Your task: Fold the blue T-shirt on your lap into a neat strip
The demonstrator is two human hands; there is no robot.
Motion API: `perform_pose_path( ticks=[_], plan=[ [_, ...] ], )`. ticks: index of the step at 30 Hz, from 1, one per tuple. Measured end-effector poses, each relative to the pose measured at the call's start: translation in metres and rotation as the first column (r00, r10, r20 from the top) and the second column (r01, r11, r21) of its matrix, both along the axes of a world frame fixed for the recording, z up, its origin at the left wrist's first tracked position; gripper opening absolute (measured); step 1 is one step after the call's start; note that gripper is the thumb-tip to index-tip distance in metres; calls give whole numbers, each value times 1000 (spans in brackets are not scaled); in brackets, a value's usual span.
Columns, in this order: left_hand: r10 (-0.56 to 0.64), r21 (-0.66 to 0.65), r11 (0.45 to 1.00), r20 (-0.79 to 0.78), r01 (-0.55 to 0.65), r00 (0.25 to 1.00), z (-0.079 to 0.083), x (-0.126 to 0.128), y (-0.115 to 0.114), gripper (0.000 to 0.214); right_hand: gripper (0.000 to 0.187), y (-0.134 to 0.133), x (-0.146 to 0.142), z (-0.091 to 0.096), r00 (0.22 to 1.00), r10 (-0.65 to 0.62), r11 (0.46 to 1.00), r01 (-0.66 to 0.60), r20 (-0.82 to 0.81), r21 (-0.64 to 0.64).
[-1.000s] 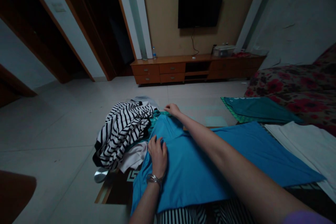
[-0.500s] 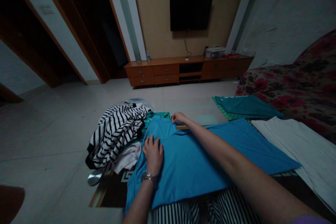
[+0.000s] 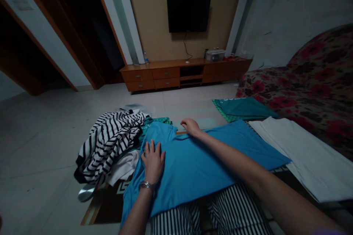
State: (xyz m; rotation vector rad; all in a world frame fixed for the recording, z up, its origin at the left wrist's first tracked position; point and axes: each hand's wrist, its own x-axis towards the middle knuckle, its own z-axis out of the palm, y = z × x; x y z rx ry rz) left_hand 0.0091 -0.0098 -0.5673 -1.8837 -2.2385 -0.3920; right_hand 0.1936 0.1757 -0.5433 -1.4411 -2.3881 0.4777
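Observation:
A blue T-shirt (image 3: 193, 169) lies spread out in front of me, its near edge reaching my striped trouser legs. My left hand (image 3: 153, 161) rests flat on its left part, fingers spread, with a silver bracelet at the wrist. Over the far edge, right of the shirt's sleeve, hovers my right hand (image 3: 191, 126). Its fingers are loosely curled with a small gap from the thumb, and nothing shows between them. To the left a heap of black-and-white striped clothing (image 3: 113, 136) touches a crumpled whitish cloth (image 3: 124, 167).
Right of the shirt lies a white garment (image 3: 306, 154), and beyond it a folded teal garment (image 3: 245, 108). A flowered sofa (image 3: 309, 66) stands at the right. Across the floor are a wooden TV cabinet (image 3: 165, 77) and a wall-mounted television (image 3: 189, 14).
My right hand has let go of the blue T-shirt's sleeve and moved slightly away to its right. My left hand stays flat on the shirt. The view has shifted right.

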Motion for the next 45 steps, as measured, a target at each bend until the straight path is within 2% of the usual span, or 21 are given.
perform_pose_path(
  ticks=[4,7,9,11,14,19,22,24,26,27,29,33,36,39,41,43,45],
  plan=[
    [-19,10,1000,6,19,1000,-2,0,1,43,18,-29,31,-9,972,233,967,-231,-5,110],
    [-63,43,997,17,62,998,2,0,12,40,28,-32,36,-13,959,283,952,-280,-8,122],
    [-202,44,978,-5,202,979,11,4,27,44,38,-27,35,-14,958,288,954,-287,-3,91],
    [-385,-16,923,-28,384,923,23,10,50,56,45,-20,34,-15,958,286,956,-287,17,63],
    [-532,-186,833,-11,521,847,41,21,90,69,39,-10,36,-18,966,253,965,-255,46,54],
    [-549,-458,748,-22,480,836,54,28,151,59,20,5,43,-26,986,160,983,-163,41,85],
    [-548,-534,718,-39,446,836,56,26,173,50,24,9,49,-28,992,126,986,-126,13,106],
    [-572,-555,694,-38,459,820,58,25,182,44,31,10,55,-29,984,176,980,-172,-32,99],
    [-609,-579,658,-33,481,792,60,25,189,40,33,11,62,-29,956,282,958,-276,-77,83],
    [-619,-591,648,-39,481,785,60,24,191,36,33,12,66,-30,941,328,944,-321,-85,78],
    [-599,-606,662,-76,441,797,61,22,196,29,33,13,74,-32,934,350,935,-344,-74,84],
    [-471,-600,751,-190,278,862,59,13,204,17,19,11,83,-37,977,198,977,-192,-72,91],
    [-406,-601,776,-246,190,880,58,13,206,17,16,7,84,-39,993,79,991,-70,-82,114],
    [-372,-579,802,-289,149,882,62,27,199,23,17,5,85,-40,998,42,987,-34,-50,156],
    [-369,-511,843,-322,168,872,66,44,186,30,18,4,85,-39,998,52,981,-47,-21,188],
    [-416,-395,878,-349,271,840,67,64,165,34,18,4,85,-39,998,61,973,-60,1,223],
    [-519,-328,846,-328,420,790,61,81,138,33,18,3,83,-40,998,69,964,-70,12,255]
  ],
)
